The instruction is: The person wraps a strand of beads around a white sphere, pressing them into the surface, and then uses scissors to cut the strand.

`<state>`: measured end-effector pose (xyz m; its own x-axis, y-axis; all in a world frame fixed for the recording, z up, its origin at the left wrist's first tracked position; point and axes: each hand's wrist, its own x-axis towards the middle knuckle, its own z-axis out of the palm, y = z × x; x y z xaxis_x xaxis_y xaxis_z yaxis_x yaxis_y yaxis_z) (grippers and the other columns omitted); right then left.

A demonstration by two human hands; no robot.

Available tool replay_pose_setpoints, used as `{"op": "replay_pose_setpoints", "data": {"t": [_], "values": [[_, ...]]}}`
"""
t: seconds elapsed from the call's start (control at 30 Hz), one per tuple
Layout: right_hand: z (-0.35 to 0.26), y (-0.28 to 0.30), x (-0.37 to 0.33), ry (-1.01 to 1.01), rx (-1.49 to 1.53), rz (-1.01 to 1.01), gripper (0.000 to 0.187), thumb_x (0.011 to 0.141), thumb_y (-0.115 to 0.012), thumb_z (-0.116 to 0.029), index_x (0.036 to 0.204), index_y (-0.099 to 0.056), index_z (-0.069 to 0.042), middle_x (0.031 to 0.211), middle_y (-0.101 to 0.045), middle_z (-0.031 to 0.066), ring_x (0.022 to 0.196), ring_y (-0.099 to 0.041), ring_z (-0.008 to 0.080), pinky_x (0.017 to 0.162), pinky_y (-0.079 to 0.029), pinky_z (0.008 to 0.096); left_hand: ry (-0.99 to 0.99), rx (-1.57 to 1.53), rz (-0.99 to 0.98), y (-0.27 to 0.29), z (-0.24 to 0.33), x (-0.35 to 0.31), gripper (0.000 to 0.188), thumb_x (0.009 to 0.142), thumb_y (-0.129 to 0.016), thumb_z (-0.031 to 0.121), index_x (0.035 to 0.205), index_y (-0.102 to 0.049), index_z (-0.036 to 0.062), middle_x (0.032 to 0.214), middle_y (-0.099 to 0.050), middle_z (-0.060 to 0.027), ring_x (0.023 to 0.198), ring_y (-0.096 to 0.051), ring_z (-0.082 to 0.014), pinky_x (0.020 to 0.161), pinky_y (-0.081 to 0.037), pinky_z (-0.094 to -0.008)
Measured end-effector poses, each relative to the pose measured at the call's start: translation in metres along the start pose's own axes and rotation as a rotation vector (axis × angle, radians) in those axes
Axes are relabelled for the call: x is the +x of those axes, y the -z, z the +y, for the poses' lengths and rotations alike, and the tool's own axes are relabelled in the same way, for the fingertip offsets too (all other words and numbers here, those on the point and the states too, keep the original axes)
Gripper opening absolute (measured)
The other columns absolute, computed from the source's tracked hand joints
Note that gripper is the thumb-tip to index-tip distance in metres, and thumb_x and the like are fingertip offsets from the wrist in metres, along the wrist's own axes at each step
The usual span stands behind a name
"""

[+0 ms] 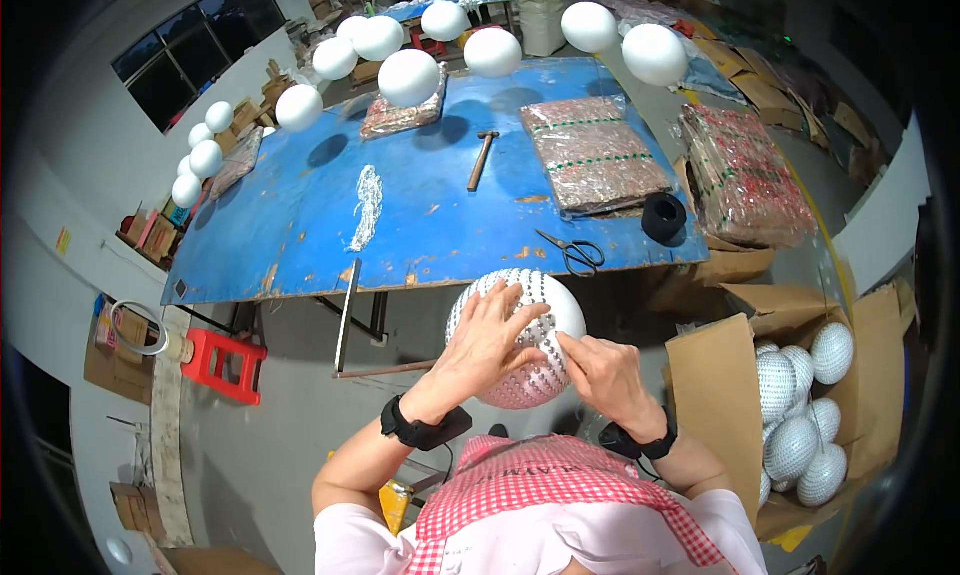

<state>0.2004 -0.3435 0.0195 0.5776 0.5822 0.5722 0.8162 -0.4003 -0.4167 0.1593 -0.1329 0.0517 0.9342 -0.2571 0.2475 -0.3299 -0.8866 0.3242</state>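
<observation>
In front of my apron is a white ball (566, 313), partly covered with rows of small silvery beads (520, 277); part of its right side is bare white. My left hand (485, 340) lies over the ball's upper left with fingers spread, touching the beaded rows. Against the ball's right side, my right hand (606, 373) is closed, thumb and fingertips together at the edge of the beading. What sits between those fingertips is too small to make out. Scissors (575, 255) with black handles lie on the blue table (300, 245) just beyond the ball.
Several plain white balls (408, 78) hang or stand above the table. On it are a hammer (482, 161), a silvery bead bundle (368, 207), wrapped packs (597, 155) and a black roll (663, 217). A carton (712, 415) of beaded balls stands right, a red stool (226, 365) left.
</observation>
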Motion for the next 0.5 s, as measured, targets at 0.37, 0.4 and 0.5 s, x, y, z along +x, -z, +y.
{"op": "replay_pose_setpoints", "data": {"t": [0.37, 0.4, 0.5], "values": [[0.006, -0.008, 0.001, -0.029, 0.013, 0.025, 0.031, 0.076, -0.067, -0.005, 0.107, -0.067, -0.005, 0.067, -0.059, 0.0092, 0.059, -0.062, 0.0268, 0.052, -0.05, 0.0369, 0.044, -0.161, 0.028, -0.004, -0.006, 0.006, 0.038, 0.083, -0.071, 0.031, 0.115, -0.063, 0.0116, 0.123, -0.054, -0.0165, 0.115, -0.051, -0.0355, 0.098, -0.04, -0.0459], [0.007, -0.009, 0.001, -0.034, 0.001, 0.026, 0.031, 0.076, -0.067, -0.005, 0.107, -0.067, -0.005, 0.067, -0.059, 0.0092, 0.059, -0.062, 0.0268, 0.052, -0.049, 0.0369, 0.016, -0.142, 0.043, -0.003, -0.004, 0.007, 0.038, 0.083, -0.071, 0.03, 0.115, -0.063, 0.0114, 0.122, -0.055, -0.0161, 0.115, -0.051, -0.035, 0.098, -0.04, -0.0457], [0.008, -0.007, 0.002, -0.036, -0.01, 0.022, 0.03, 0.076, -0.067, -0.005, 0.106, -0.067, -0.005, 0.067, -0.059, 0.0091, 0.059, -0.062, 0.0268, 0.051, -0.049, 0.037, -0.017, -0.064, 0.108, -0.004, 0.0, 0.007, 0.036, 0.084, -0.071, 0.03, 0.114, -0.063, 0.0102, 0.119, -0.057, -0.0159, 0.113, -0.052, -0.0352, 0.096, -0.041, -0.0461]]}}
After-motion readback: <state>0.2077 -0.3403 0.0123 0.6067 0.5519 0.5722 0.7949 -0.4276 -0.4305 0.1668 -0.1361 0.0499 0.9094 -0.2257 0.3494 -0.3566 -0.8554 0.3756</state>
